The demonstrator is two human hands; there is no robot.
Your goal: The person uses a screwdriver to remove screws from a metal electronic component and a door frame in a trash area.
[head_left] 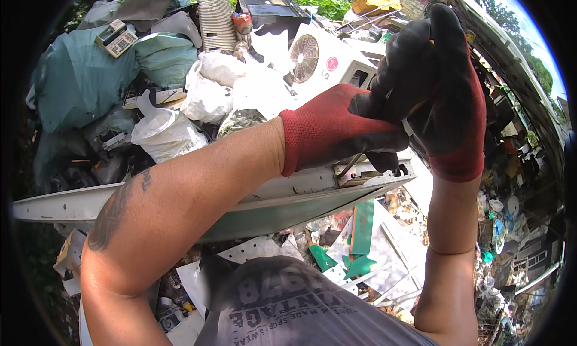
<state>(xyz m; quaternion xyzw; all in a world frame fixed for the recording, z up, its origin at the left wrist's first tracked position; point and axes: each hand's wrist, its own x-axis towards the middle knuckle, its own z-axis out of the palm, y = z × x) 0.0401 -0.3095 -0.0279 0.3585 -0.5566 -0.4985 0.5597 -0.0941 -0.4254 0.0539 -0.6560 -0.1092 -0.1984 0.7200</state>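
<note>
Hands: left hand and right hand, red-and-black gloved, pressed together, clamped on thin metal tool.
Panel: long white casing beneath.
Bags: white sacks, far left.

Both gloved hands met high in front: the left hand was clenched, the right hand curled beside it, forearms raised.

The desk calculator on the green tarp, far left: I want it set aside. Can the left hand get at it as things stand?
Probably not: the left hand grips a thin metal tool together with the right hand, and the calculator lies beyond the long white panel.
</note>
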